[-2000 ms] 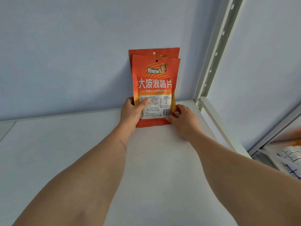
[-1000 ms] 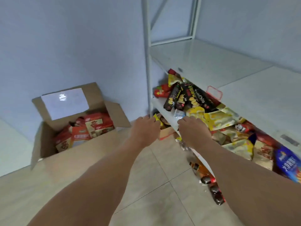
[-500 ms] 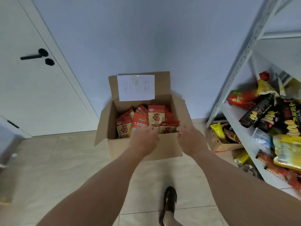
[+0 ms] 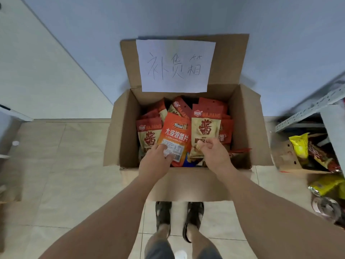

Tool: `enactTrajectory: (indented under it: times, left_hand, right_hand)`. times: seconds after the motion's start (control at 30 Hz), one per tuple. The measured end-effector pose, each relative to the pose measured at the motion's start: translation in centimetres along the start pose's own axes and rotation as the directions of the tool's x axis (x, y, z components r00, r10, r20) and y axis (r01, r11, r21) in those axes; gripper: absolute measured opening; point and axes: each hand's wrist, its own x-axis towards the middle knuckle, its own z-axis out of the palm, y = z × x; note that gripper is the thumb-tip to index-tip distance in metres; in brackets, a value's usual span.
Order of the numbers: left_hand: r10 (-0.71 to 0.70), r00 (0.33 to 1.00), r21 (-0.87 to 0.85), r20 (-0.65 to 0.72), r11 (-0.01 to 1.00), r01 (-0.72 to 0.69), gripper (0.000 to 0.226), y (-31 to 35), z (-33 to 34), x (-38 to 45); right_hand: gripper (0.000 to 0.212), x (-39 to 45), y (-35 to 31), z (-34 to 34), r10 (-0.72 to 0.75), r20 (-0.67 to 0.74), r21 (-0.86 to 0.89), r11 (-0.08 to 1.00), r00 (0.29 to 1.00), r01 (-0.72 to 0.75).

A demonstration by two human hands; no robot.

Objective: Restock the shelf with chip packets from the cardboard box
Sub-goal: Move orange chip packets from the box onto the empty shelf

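Hands reach down into an open brown cardboard box (image 4: 123,131) standing on the beige tiled floor (image 4: 61,165) against a pale blue wall. The left hand (image 4: 155,163) has its grip on the lower edge of an orange chip packet with white Chinese lettering (image 4: 174,136), thumb pressed on the white label at the front; the packet stands upright among the other packets in the box. The right hand (image 4: 214,156) hovers just beside it, fingers loosely curled over a cream and red packet (image 4: 205,131); whether that grip has closed on the packet cannot be told. More red and cream packets fill the box behind. A white paper sheet with handwritten characters (image 4: 175,65) is stuck to the raised back flap. To the right stands a grey metal shelf (image 4: 306,111), blurred, with yellow and red snack bags (image 4: 298,146) below it. Two feet in dark sandals (image 4: 179,217) stand in front of the box.
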Motion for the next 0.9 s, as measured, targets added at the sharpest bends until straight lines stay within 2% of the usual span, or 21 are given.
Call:
enactTrajectory:
  times: [0.07,0.17,0.3,0.4,0.47,0.53,0.63,0.7,0.8,0.9]
  left_hand:
    - [-0.097,0.993,-0.089,0.062,0.991,0.102,0.053,-1.2,1.5,3.5]
    - [-0.191,0.976,-0.21,0.106,0.955,0.21,0.068,-2.9,3.7,8.7]
    - [-0.283,0.947,-0.243,0.153,0.918,0.314,0.095,-5.4,7.0,14.6]
    - [-0.333,0.921,-0.242,0.204,0.894,0.377,0.104,-6.9,9.5,17.6]
    - [-0.356,0.915,-0.195,0.189,0.9,0.39,0.102,-7.1,10.1,17.6]
    - [-0.377,0.912,-0.193,0.16,0.894,0.403,0.092,-7.2,10.6,18.3]
    - [-0.361,0.89,-0.342,0.28,0.828,0.444,0.075,-6.8,10.9,19.1]
    - [-0.287,0.881,-0.371,0.377,0.824,0.427,0.064,-6.6,10.9,19.7]
    - [-0.177,0.845,-0.409,0.505,0.813,0.414,0.036,-6.4,10.3,20.1]
    - [-0.112,0.829,-0.457,0.547,0.79,0.408,0.032,-6.6,9.4,19.5]
  right_hand:
    - [0.057,3.3,0.6,1.4,0.088,-0.02,0.11,0.99,0.996,-0.085]
    - [0.075,8.3,1.9,3.2,0.158,-0.098,0.139,0.98,0.983,-0.143]
    - [0.098,14.3,4.6,4.6,0.21,-0.23,0.101,0.976,0.95,-0.192]
    - [0.11,17.4,7.1,5.1,0.316,-0.237,0.122,0.948,0.919,-0.294]
    - [0.111,17.7,8.1,5.1,0.324,-0.207,0.101,0.946,0.923,-0.309]
    - [0.104,18.5,8.8,5.2,0.338,-0.208,0.105,0.941,0.918,-0.323]
    - [0.083,18.8,8.9,5.3,0.351,-0.205,0.12,0.936,0.914,-0.332]
    - [0.071,18.7,8.7,5.3,0.346,-0.16,0.115,0.937,0.924,-0.331]
    - [0.05,18.3,8.3,4.9,0.344,-0.107,0.179,0.93,0.933,-0.322]
    - [0.038,17.4,7.6,4.3,0.335,-0.101,0.313,0.905,0.937,-0.29]
